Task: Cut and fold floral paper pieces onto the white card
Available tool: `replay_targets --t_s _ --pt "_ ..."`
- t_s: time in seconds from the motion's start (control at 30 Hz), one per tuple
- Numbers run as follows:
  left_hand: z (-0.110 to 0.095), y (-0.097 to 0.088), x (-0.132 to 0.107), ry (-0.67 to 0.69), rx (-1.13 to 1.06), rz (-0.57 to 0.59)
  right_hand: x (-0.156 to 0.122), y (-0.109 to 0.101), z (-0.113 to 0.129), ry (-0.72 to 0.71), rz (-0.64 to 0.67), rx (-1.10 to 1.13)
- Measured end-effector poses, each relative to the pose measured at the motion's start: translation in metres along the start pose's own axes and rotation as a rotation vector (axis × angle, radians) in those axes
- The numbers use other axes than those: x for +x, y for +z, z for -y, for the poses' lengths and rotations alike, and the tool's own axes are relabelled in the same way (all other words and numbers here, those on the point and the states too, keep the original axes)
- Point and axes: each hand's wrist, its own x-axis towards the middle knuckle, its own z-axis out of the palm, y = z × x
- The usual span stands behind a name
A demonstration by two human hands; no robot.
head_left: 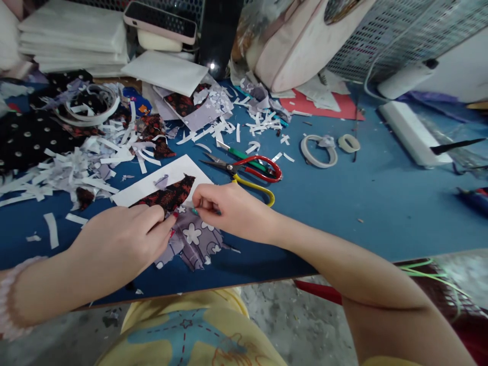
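A piece of purple fabric with white flowers (pixel 192 233) lies across the lower edge of a white sheet (pixel 183 165), near the table's front edge. On the sheet, a dark strip of red-patterned fabric (pixel 173 193) and a small purple scrap (pixel 161 181) sit above it. My left hand (pixel 124 241) has its fingers bent over the purple fabric's left side, gripping it. Thumb and curled fingers of my right hand (pixel 232 208) pinch at its upper right edge. Just beyond that hand rest thread scissors (pixel 231 166) with red and yellow handles, beside a green-handled cutter (pixel 247 158).
White paper strips (pixel 110 152) and fabric scraps heap up at the left. Two tape rolls (pixel 319 151) (pixel 348 144) lie to the right. Behind are a paper stack (pixel 72 33), a phone (pixel 160 21), a pink bag (pixel 290 46) and a white box (pixel 414 132).
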Motion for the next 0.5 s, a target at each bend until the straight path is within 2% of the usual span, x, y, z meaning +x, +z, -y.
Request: replay_targets --t_s 0.1,0.2,0.3,0.4,0.5 --pt "0.003 -0.001 0.000 0.147 0.153 0.002 -0.002 0.001 0.001 -0.005 0.000 -0.049" --pt "0.005 -0.001 0.002 0.185 0.155 -0.036 -0.002 0.003 0.000 -0.039 -0.043 -0.114" --pt "0.005 0.002 0.000 0.244 0.164 -0.079 0.003 0.007 -0.003 -0.178 -0.133 -0.150" --pt "0.003 0.005 -0.003 0.279 0.180 -0.081 0.011 0.011 -0.008 -0.273 -0.133 -0.130" --pt "0.000 0.008 -0.006 0.284 0.185 -0.095 0.016 0.014 -0.010 -0.275 -0.132 -0.086"
